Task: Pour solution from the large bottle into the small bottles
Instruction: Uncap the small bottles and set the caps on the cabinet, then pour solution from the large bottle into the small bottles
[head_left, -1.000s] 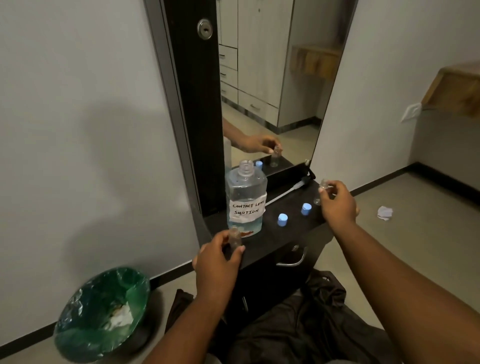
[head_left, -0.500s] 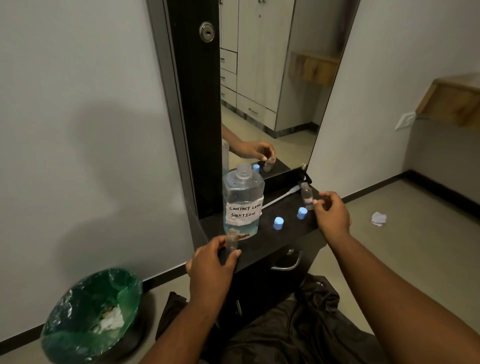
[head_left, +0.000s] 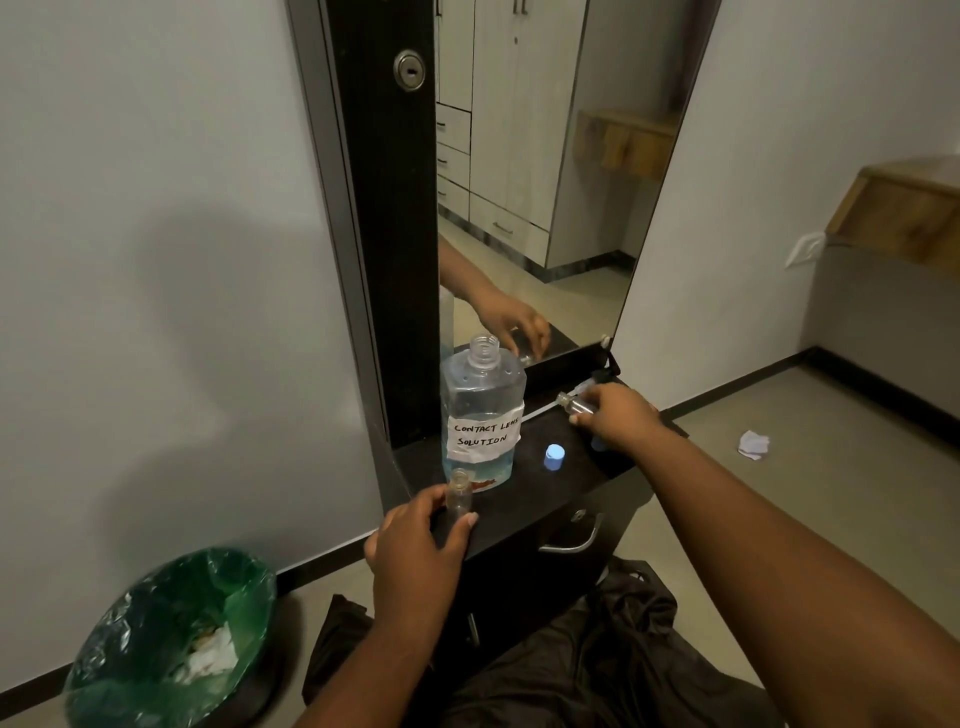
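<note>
Your left hand (head_left: 415, 540) gripped one small bottle (head_left: 460, 493) upright at the dark shelf's (head_left: 524, 506) front edge, your right hand (head_left: 621, 418) held a second small bottle (head_left: 576, 404) tilted, and the uncapped large bottle (head_left: 483, 415) stood between them beside a blue cap (head_left: 554, 456).

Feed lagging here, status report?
Left hand grips upright small bottle. Right hand grips tilted second vial. Large bottle uncapped, untouched, unobstructed.

The large bottle (head_left: 483, 410) stands on the dresser top (head_left: 524, 499), directly before the mirror (head_left: 545, 171). One small bottle (head_left: 460, 492) stands in front of it; a cap (head_left: 554, 456) lies to its right, and another small bottle (head_left: 579, 405) further right. The bin (head_left: 171, 639) sits on the floor, left of the dresser.
</note>
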